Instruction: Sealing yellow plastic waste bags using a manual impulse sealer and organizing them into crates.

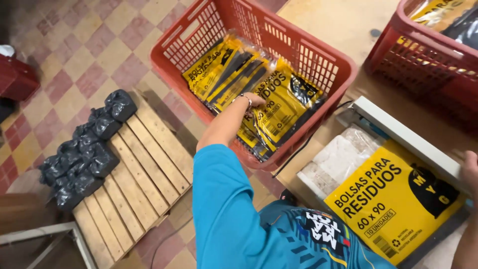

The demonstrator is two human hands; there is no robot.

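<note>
My left hand (253, 102), at the end of a blue sleeve and wearing a thin bracelet, reaches into a red plastic basket (318, 55). Its fingers curl on the top edge of a yellow pack of black bags (279, 107), which lies on several similar packs. My right hand (471, 172) shows only at the right edge of the frame. It touches the end of a white sealer bar (403, 134). Under that bar lies another yellow pack (393, 199) on a white block (338, 157).
A second red basket (423, 60) with more yellow packs stands at the top right on the brown table (343, 20). Below left, a wooden pallet (144, 169) on the checkered floor carries several tied black bags (84, 149).
</note>
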